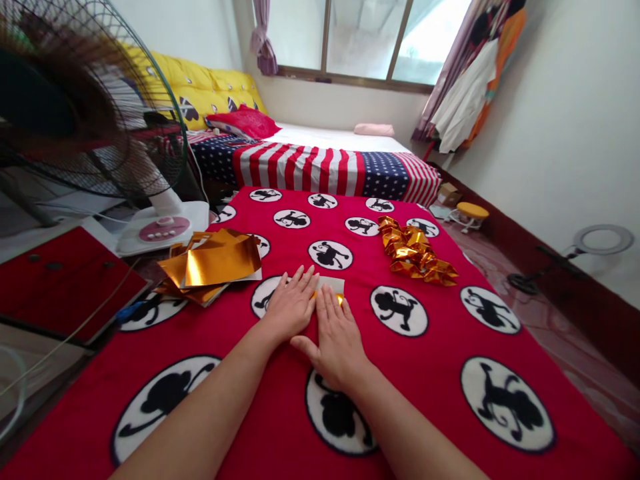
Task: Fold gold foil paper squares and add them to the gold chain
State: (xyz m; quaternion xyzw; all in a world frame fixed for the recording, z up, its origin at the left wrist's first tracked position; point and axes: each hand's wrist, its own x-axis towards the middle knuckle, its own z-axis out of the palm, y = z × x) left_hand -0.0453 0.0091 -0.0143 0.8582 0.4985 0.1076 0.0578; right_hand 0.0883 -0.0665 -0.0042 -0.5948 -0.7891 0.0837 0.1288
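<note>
Both hands lie flat, side by side, on a small piece of gold and white paper [333,283] in the middle of the red cloth [280,413]. My left hand [295,300] has its fingers stretched out over the paper's left part. My right hand [337,333] presses on it from the near side, thumb pointing left. Most of the paper is hidden under the hands. To the left lies a loose stack of gold foil sheets [223,260]. At the right sit several folded gold foil pieces [413,250], bunched together.
A large fan [165,223] stands at the left beside a red-topped cabinet [65,287]. Beyond the cloth is a bed with a striped and starred cover [310,167]. On the floor at the right are a yellow stool [473,211] and a ring light [603,239].
</note>
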